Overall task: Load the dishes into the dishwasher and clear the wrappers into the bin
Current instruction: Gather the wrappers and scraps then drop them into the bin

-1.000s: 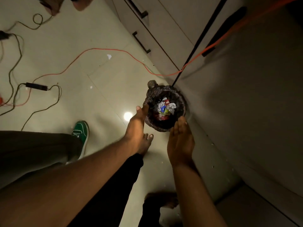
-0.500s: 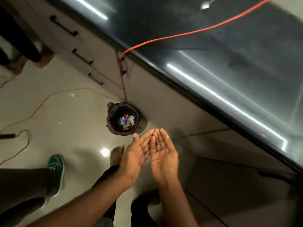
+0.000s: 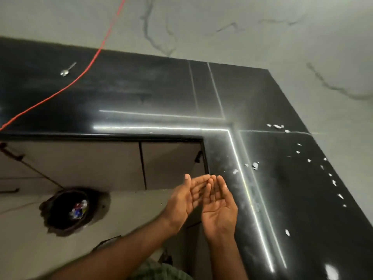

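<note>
Black glossy countertop [image 3: 141, 93] fills most of the view now — an L-shaped run with pale marbled wall behind it, where 1 second ago the view was straight down into the bin [image 3: 66, 209] on the floor. So the head has swung up and to the right, and the bin has slid off to the lower left, sitting against the base of the cabinets [image 3: 101, 164] with a clump of colourful wrappers [image 3: 79, 209] already in it. Both hands came along: left hand [image 3: 184, 201] and right hand [image 3: 219, 205] are side by side, palms up, fingers loosely spread and touching at the tips, nothing in either one. They were over the bin rim before, so my read is a load just got dropped and this is the trip back for more. And there is more — white scraps [image 3: 255, 165] scattered over the right leg of the counter, some just beyond the fingertips, others strung out toward the far wall and the near edge. They look tiny and flat, probably annoying to pinch, better swept into a cupped palm. Also 1 spoon [image 3: 66, 70] sits far left near the orange cable [image 3: 60, 91], which presumably still needs the dishwasher. No dishwasher in view that I can make out.
</note>
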Demonstrator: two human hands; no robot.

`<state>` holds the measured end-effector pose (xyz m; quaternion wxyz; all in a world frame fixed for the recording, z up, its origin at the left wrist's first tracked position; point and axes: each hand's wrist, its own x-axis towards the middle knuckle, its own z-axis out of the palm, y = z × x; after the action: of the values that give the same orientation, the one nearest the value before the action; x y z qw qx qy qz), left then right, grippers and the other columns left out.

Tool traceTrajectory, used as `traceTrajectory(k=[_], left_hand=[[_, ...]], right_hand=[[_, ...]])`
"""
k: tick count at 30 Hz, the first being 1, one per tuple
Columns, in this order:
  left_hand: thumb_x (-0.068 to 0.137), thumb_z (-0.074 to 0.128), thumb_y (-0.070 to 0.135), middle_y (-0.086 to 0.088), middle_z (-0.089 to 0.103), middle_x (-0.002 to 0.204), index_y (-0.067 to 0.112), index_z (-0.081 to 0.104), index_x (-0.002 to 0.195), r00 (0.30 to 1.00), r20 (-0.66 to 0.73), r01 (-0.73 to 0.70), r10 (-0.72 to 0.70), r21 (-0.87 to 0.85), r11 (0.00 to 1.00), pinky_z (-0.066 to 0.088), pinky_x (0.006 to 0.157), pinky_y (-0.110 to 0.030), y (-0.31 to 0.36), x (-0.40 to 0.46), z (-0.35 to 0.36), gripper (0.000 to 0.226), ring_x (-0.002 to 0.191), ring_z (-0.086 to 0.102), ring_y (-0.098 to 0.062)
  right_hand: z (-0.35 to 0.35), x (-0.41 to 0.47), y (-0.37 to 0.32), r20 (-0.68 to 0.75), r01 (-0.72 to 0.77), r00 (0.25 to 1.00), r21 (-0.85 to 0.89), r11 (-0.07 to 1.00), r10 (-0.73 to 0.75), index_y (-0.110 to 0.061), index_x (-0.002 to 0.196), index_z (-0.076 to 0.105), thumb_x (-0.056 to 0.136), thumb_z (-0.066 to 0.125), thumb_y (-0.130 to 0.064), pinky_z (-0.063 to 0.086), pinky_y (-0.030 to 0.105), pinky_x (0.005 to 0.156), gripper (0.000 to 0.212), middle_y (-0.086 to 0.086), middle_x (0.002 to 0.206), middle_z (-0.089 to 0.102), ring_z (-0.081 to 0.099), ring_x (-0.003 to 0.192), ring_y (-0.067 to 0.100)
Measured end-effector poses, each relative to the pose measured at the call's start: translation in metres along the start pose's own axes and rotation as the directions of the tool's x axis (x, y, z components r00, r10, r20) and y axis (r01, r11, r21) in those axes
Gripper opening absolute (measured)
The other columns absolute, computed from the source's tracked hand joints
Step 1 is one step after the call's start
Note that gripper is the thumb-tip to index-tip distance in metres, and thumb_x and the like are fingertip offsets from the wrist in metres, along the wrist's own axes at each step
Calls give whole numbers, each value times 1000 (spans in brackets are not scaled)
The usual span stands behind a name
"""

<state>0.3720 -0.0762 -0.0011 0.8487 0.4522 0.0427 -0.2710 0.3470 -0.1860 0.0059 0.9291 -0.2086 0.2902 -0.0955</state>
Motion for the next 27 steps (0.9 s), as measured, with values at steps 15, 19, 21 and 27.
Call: traceTrajectory(k=[15,19,21,27], left_hand=[[109,47,40,12,70,120,28,68,127,945,184,-279,270,883,377,45,101,-24,-18,158,34,31,117,60,-7],[109,50,34,13,62,116,22,65,127,932,214,-303,292,903,305,44,105,-32,-1,229,41,26,120,56,-18],[108,50,34,9,65,114,21,65,124,922,258,-338,289,901,272,50,103,-41,9,262,46,25,115,58,-22],[105,49,41,3,62,108,19,62,118,853,471,-488,224,873,23,46,96,-37,18,323,61,29,102,51,-20]], right_hand=[[-93,66,-46,510,261,804,-764,-590,-305,-54,155,39,105,43,-54,16,41,129,51,-7,173,20,8,163,16],[-65,107,-61,474,112,811,-701,-704,-343,-58,160,16,109,25,-60,6,49,130,53,-6,176,1,-5,163,23],[-54,135,-75,420,43,822,-719,-694,-384,-56,161,15,109,23,-59,5,52,130,53,-6,177,-2,-9,163,23],[-36,185,-108,222,-205,771,-800,-563,-597,-44,165,18,108,19,-57,13,56,129,59,1,177,1,-4,163,28]])
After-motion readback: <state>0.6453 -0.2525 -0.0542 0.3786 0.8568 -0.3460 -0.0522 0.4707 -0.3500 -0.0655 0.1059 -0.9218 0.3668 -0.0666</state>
